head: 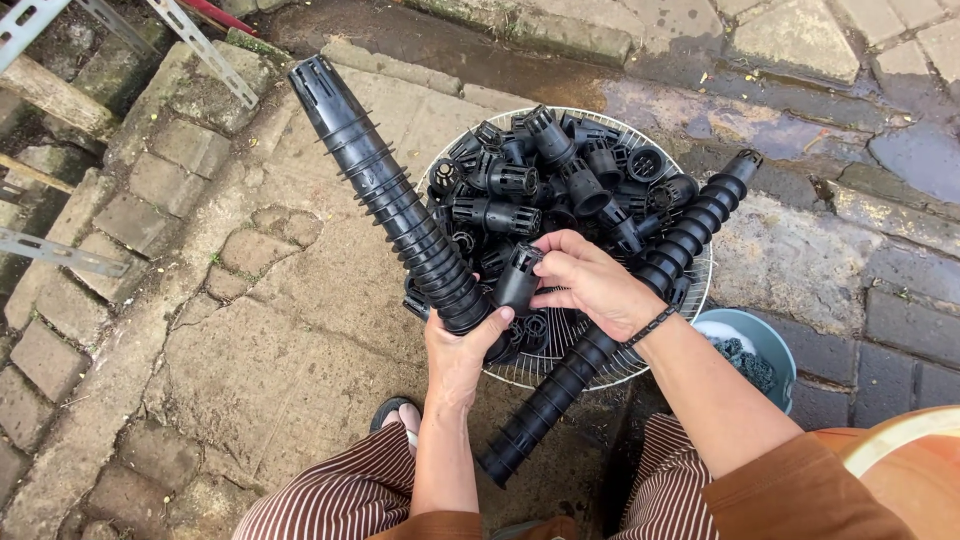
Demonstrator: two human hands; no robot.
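Two ribbed stacks (400,200); left hand (458,355) grips one; right hand (590,280) one cap (518,275).

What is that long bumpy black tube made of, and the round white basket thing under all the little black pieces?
The ribbed tube in the left hand looks like moulded plastic: matte black, with thin even fins. The small cap in the right hand looks the same. The round guard seems to be painted or coated metal wire, white, thin and evenly spaced.

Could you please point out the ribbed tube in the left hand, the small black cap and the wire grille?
ribbed tube (395,195), head view, mid-length ribs.
small black cap (518,280), head view, its side.
wire grille (600,360), head view, bare lower rim.
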